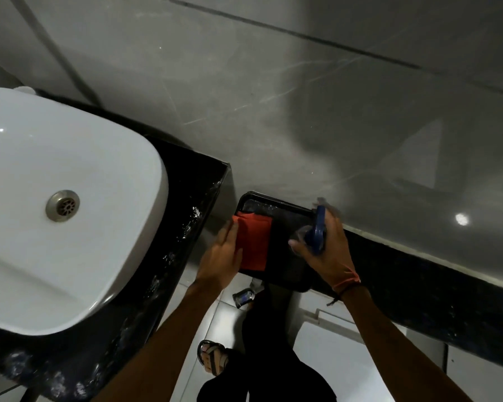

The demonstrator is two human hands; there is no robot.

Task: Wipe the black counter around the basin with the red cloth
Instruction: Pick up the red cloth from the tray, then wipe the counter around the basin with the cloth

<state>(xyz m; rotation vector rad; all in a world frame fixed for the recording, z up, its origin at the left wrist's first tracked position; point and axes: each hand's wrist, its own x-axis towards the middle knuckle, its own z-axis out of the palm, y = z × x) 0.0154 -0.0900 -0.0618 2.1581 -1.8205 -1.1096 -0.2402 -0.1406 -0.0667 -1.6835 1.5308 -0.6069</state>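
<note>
We see the white basin filling the 9 o'clock side of the view, its metal drain near its middle, seated on the black counter, whose edge is streaked with white smears. At 3 o'clock from the counter's corner lies a lower black shelf against the grey tiled wall. On it rests the red cloth, folded flat. Our left hand lies open, fingers extended, pressing the cloth's 9 o'clock edge. Our right hand is closed around a blue-topped spray bottle, blurred, standing at 3 o'clock from the cloth; a red thread band circles that wrist. Below, at 6 o'clock, 1 sandalled foot stands on the pale floor tiles, with a small can lying near the shelf's underside.
</note>
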